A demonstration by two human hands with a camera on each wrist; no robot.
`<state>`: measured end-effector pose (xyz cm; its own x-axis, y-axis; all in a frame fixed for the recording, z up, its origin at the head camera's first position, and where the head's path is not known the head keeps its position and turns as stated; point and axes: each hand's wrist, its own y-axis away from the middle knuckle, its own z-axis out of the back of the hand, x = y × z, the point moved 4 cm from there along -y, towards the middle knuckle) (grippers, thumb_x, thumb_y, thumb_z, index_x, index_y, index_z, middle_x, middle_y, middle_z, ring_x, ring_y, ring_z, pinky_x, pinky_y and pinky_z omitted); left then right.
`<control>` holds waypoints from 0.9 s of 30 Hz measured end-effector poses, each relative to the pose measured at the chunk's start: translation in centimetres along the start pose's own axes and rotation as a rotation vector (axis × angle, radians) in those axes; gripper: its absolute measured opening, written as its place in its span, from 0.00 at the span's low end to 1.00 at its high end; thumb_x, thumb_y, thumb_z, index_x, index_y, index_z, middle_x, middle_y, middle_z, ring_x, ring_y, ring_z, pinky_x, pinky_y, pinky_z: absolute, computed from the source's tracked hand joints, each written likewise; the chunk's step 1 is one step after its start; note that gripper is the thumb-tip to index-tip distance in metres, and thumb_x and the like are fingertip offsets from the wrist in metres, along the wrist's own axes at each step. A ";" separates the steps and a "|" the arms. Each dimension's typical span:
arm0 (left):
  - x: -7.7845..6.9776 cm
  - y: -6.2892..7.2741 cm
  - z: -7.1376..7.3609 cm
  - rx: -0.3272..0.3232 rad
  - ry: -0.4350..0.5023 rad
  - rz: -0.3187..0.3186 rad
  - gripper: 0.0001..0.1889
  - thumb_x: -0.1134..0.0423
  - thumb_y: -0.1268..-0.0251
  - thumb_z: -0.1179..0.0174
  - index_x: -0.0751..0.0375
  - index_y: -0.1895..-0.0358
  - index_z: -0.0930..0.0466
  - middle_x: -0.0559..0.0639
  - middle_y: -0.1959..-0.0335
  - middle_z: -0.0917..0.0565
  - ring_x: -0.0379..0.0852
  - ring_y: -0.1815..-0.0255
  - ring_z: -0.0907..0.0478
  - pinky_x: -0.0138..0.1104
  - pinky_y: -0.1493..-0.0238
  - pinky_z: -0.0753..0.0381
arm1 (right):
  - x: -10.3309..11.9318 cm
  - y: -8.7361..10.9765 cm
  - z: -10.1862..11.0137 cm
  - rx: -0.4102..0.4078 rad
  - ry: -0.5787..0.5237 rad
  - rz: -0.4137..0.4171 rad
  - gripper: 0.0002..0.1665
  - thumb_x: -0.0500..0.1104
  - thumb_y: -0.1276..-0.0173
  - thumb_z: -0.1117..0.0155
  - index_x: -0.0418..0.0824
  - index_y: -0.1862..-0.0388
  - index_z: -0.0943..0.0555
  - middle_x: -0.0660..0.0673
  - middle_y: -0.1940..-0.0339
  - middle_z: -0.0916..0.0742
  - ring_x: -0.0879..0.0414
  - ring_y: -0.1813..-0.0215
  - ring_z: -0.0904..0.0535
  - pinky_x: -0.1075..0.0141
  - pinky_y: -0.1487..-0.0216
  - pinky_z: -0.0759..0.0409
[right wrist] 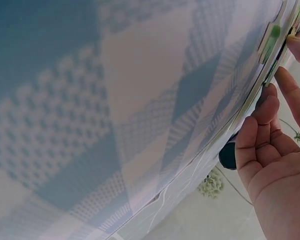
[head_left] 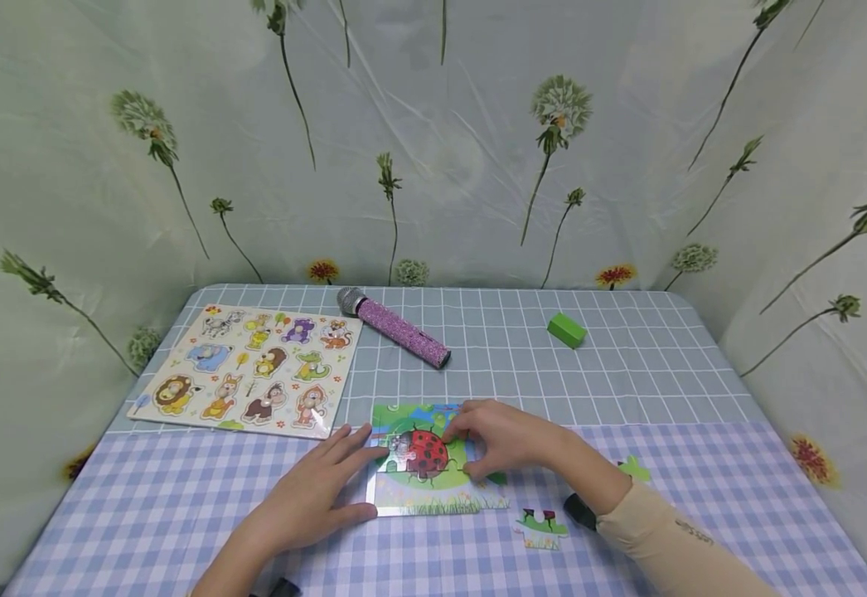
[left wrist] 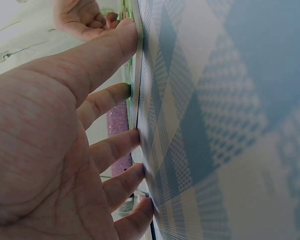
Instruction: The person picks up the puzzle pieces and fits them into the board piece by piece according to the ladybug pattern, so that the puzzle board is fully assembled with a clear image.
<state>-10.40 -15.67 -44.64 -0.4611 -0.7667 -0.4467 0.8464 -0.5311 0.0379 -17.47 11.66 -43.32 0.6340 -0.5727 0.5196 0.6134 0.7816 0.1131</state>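
A jigsaw puzzle with a red ladybug (head_left: 428,453) lies in its tray (head_left: 433,507) on the checked cloth. My left hand (head_left: 322,481) rests at the tray's left edge with its fingers spread; in the left wrist view the thumb (left wrist: 117,40) and fingertips touch along that edge. Over the puzzle's right part, my right hand (head_left: 511,439) holds a puzzle piece between thumb and index finger, the piece's outline partly hidden by the hand. Its other fingers (right wrist: 262,120) are curled in the right wrist view. A loose puzzle piece (head_left: 541,531) lies to the lower right.
Another loose piece (head_left: 633,468) lies beside the right forearm. A board of animal figures (head_left: 239,365) stands back left. Behind the puzzle are a pink glitter microphone (head_left: 404,333) and a green block (head_left: 566,330). A black object (head_left: 581,510) sits by the right sleeve.
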 end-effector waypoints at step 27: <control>0.0 0.0 -0.1 -0.011 -0.015 -0.010 0.36 0.42 0.34 0.27 0.46 0.25 0.23 0.60 0.16 0.31 0.72 0.16 0.38 0.69 0.23 0.31 | 0.3 -0.1 0.2 0.018 0.003 -0.044 0.22 0.41 0.38 0.19 0.45 0.43 0.09 0.53 0.50 0.13 0.64 0.54 0.21 0.70 0.50 0.16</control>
<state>-10.35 -15.67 -44.72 -0.4732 -0.7669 -0.4337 0.8447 -0.5347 0.0238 -17.44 11.45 -43.04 0.6080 -0.6072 0.5116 0.6319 0.7602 0.1514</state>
